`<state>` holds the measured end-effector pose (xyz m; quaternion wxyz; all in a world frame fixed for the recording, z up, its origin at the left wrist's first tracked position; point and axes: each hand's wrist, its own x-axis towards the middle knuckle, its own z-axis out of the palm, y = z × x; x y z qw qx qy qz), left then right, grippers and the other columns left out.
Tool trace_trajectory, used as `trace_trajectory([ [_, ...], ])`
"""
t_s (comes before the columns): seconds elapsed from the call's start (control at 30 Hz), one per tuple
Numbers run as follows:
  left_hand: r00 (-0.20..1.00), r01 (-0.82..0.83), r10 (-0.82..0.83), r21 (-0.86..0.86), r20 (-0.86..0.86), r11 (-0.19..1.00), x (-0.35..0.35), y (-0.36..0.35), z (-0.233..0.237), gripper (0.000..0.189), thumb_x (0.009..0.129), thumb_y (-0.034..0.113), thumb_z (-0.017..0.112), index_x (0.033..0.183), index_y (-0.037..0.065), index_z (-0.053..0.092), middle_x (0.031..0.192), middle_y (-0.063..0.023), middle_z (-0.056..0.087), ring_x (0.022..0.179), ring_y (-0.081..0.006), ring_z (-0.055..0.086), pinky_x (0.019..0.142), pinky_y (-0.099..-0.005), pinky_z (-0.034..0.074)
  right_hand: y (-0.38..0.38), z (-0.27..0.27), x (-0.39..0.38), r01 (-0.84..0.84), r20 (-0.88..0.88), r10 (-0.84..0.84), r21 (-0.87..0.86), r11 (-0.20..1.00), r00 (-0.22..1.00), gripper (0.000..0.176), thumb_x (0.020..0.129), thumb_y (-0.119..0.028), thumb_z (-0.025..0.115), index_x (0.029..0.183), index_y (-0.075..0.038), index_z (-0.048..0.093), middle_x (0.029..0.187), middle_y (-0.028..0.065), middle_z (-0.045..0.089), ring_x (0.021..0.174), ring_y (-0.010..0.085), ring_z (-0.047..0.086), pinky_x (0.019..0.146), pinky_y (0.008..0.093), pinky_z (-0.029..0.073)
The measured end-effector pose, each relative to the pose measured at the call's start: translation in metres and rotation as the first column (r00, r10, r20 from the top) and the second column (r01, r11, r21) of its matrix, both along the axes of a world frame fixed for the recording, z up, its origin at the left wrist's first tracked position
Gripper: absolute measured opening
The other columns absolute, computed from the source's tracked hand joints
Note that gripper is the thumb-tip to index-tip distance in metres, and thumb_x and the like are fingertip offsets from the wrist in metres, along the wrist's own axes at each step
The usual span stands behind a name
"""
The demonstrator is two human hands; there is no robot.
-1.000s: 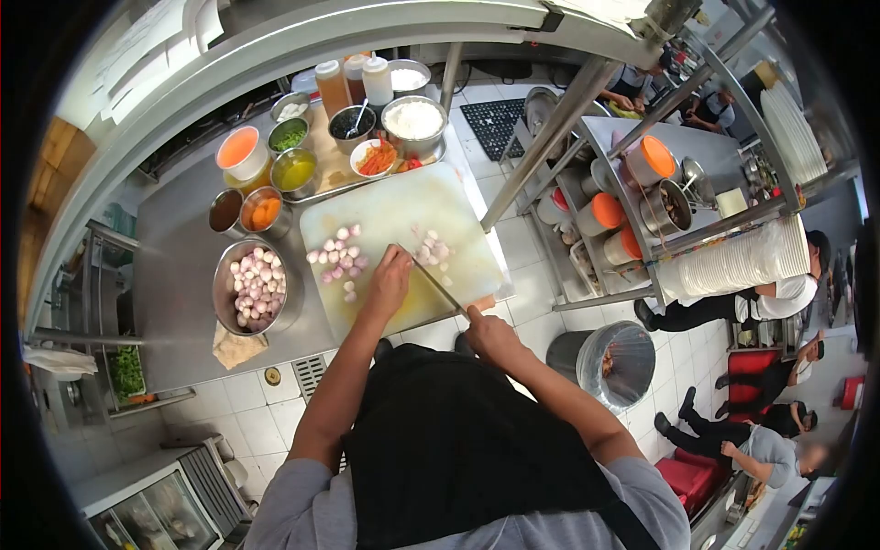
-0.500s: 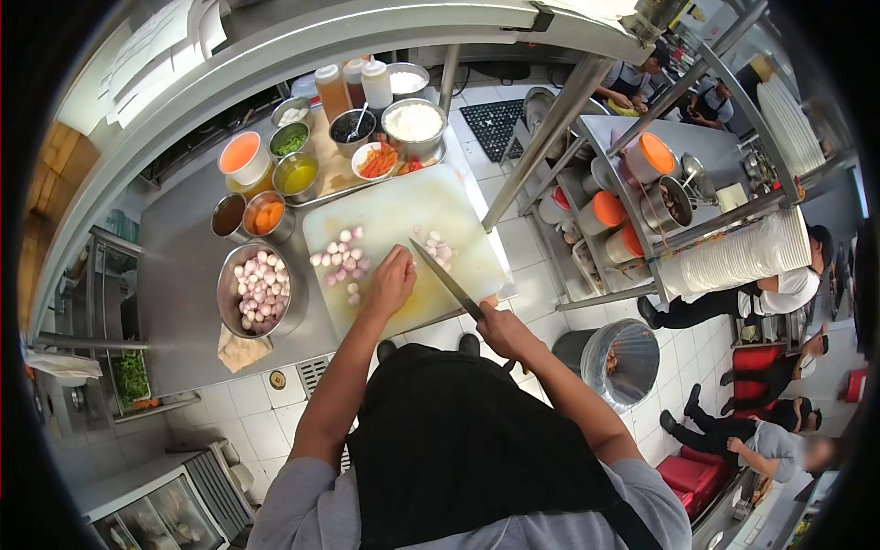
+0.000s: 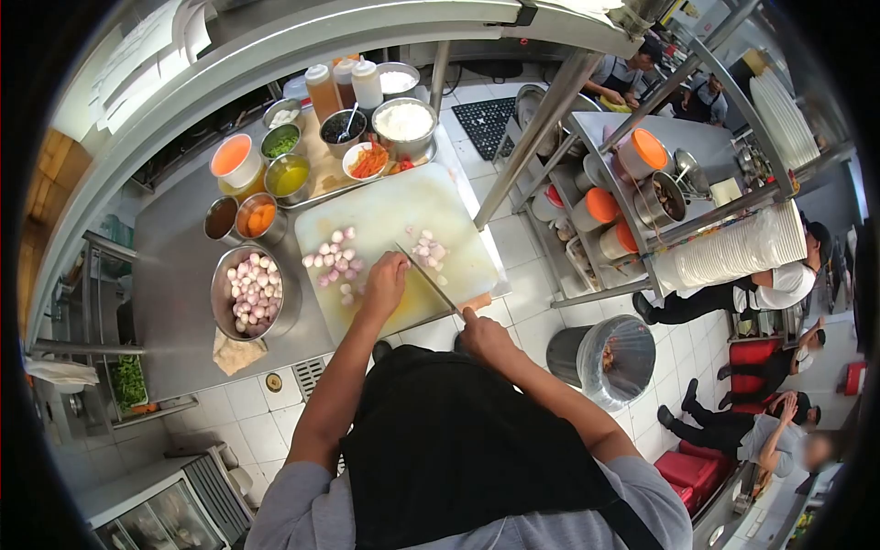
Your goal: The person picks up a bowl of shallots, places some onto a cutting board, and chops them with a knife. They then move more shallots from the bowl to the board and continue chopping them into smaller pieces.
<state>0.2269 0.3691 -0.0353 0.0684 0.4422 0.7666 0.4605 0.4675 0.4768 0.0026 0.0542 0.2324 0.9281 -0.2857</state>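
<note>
Steel desk (image 3: 174,284), cutting board (image 3: 440,197) | your right fingers (image 3: 470,321) grip a knife (image 3: 433,282); left fingers (image 3: 392,262) curl by its tip, grasp unclear | likely slicing shallots (image 3: 342,265) | next cut wants fingertips tucked

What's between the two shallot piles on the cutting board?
The left hand and the tip of the knife, with bare cutting board beyond; the head view shows this.

Bright light, fisheye-bent edges, black corners
</note>
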Motion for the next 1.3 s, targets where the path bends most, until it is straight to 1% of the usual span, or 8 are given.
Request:
trace_trajectory([
  [0.2,0.995,0.015,-0.011,0.040,-0.098,0.999,-0.001,-0.002,-0.001,0.009,0.099,0.004,0.053,0.098,-0.003,0.059,0.088,-0.0185,0.061,0.064,-0.0301,0.064,0.062,-0.0417,0.049,-0.001,0.018,0.004,-0.014,0.005,0.014,0.019,1.000,1.000,0.027,0.090,-0.012,0.052,0.113,0.002,0.048,0.074,0.0271,0.065,0.068,0.0477,0.065,0.063,0.0589,0.053],
  [0.37,0.996,0.059,-0.057,0.027,-0.065,0.998,-0.005,-0.003,-0.003,0.010,0.100,0.005,0.051,0.100,-0.003,0.057,0.089,-0.0190,0.059,0.064,-0.0319,0.062,0.062,-0.0424,0.049,-0.002,0.004,-0.002,0.001,0.083,-0.006,0.051,0.999,0.997,0.026,0.090,-0.012,0.052,0.112,0.002,0.048,0.074,0.0270,0.065,0.069,0.0474,0.066,0.063,0.0581,0.054],
  [0.47,0.997,0.057,-0.056,0.003,-0.059,0.998,-0.004,-0.006,-0.004,0.010,0.101,0.006,0.050,0.100,-0.002,0.056,0.089,-0.0190,0.058,0.065,-0.0319,0.062,0.063,-0.0423,0.049,-0.002,0.022,-0.002,-0.020,0.114,0.017,0.026,0.999,0.993,0.027,0.089,-0.011,0.053,0.112,0.002,0.047,0.073,0.0269,0.066,0.069,0.0473,0.066,0.062,0.0581,0.054],
  [0.73,0.997,0.071,-0.071,0.013,-0.034,0.997,-0.004,-0.012,-0.003,0.009,0.100,0.004,0.051,0.102,-0.003,0.056,0.090,-0.0190,0.057,0.070,-0.0337,0.062,0.066,-0.0431,0.048,-0.007,0.006,-0.010,-0.031,0.076,0.030,0.008,0.999,0.997,0.040,0.090,-0.011,0.051,0.127,0.004,0.045,0.075,0.0273,0.066,0.070,0.0481,0.066,0.065,0.0591,0.053],
  [0.9,0.996,0.077,-0.075,0.032,-0.044,0.997,-0.001,-0.009,0.001,0.008,0.098,0.002,0.051,0.103,-0.003,0.056,0.092,-0.0206,0.055,0.085,-0.0418,0.059,0.075,-0.0449,0.047,-0.011,0.005,-0.006,-0.006,0.080,0.006,-0.007,1.000,0.997,0.039,0.090,-0.010,0.050,0.126,0.003,0.045,0.076,0.0280,0.066,0.073,0.0486,0.066,0.068,0.0597,0.053],
  [0.97,0.995,0.082,-0.080,0.041,-0.054,0.996,-0.003,-0.008,0.005,0.008,0.098,0.001,0.051,0.103,-0.003,0.055,0.092,-0.0210,0.055,0.086,-0.0425,0.059,0.076,-0.0451,0.047,-0.007,0.001,-0.009,0.003,0.060,-0.002,-0.010,1.000,0.998,0.038,0.090,-0.010,0.050,0.125,0.003,0.045,0.077,0.0283,0.066,0.073,0.0488,0.066,0.068,0.0599,0.053],
  [1.03,0.994,0.100,-0.097,0.043,-0.058,0.994,-0.002,-0.009,0.006,0.008,0.098,0.001,0.051,0.103,-0.003,0.055,0.093,-0.0214,0.055,0.087,-0.0432,0.058,0.076,-0.0452,0.047,-0.006,0.014,-0.008,0.005,0.069,-0.003,-0.036,0.999,0.998,0.029,0.093,-0.015,0.053,0.112,0.005,0.044,0.078,0.0288,0.066,0.074,0.0491,0.065,0.065,0.0594,0.051],
  [1.3,0.995,0.090,-0.088,0.043,-0.040,0.995,-0.002,-0.009,0.002,0.008,0.097,0.001,0.051,0.103,-0.004,0.055,0.095,-0.0213,0.056,0.088,-0.0431,0.058,0.077,-0.0458,0.047,-0.015,0.025,-0.002,0.025,0.078,-0.023,-0.031,0.999,0.997,0.028,0.092,-0.013,0.052,0.114,0.004,0.046,0.077,0.0288,0.066,0.074,0.0498,0.065,0.067,0.0602,0.051],
])
